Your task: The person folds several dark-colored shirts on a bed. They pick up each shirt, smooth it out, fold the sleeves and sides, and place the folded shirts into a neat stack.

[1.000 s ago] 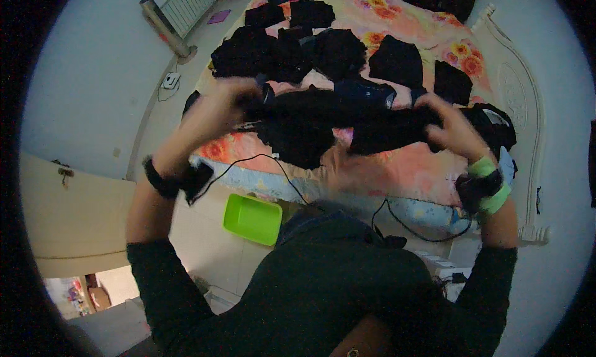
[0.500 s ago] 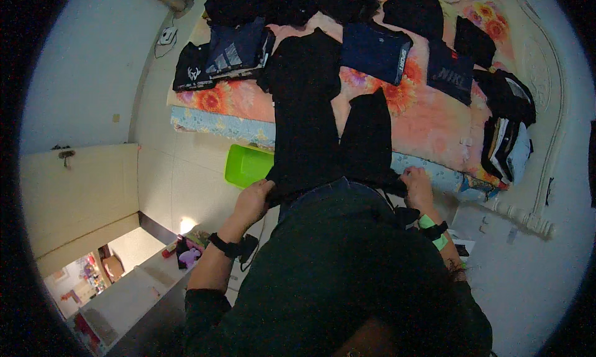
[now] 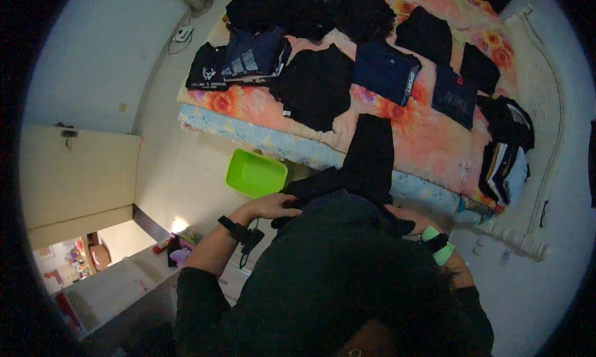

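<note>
Black trousers [image 3: 366,152] are held against my waist, one leg stretching forward onto the bed's edge and the rest bunched in front of me. My left hand [image 3: 273,207] grips the bunched cloth at the left, thumb and fingers closing around it. At the right, my right hand [image 3: 408,220] is closed on the other side of the trousers, its fingertips partly hidden by cloth. Just beyond, a black top [image 3: 313,87] lies spread on the flowered bedspread [image 3: 428,146].
Folded dark clothes [image 3: 254,53] and a navy garment [image 3: 386,71] lie across the bed. A clothes stack [image 3: 506,165] sits at its right corner. On the floor, a green basin [image 3: 254,174] stands left of the trousers. A low cabinet [image 3: 124,289] is at lower left.
The left trouser leg has come back off the bed toward my waist, uncovering the black top. Both hands have lowered slightly, and the view has shifted.
</note>
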The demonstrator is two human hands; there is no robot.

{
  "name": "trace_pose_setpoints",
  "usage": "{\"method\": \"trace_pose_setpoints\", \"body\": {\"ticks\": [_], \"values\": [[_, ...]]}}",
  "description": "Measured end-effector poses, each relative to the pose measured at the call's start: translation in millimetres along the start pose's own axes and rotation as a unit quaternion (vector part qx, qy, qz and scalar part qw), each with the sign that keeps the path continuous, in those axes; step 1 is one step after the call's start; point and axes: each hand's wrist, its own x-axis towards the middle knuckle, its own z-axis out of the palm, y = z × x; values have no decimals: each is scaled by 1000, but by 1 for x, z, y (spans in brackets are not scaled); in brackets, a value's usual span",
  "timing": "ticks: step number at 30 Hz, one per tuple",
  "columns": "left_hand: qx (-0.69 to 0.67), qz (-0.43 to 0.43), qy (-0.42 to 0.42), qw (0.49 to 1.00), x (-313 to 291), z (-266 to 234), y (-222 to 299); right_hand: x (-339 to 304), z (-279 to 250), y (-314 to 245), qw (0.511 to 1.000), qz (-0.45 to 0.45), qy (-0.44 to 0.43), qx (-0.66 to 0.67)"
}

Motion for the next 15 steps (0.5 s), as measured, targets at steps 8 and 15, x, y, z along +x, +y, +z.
{"method": "trace_pose_setpoints", "body": {"ticks": [8, 15], "values": [[-51, 35, -1, 998, 10, 15, -44, 54, -7, 1, 996, 51, -64, 22], [-152, 45, 162, 974, 28, -35, -19, 100, -77, -140, 968, 59, 55, 236]]}}
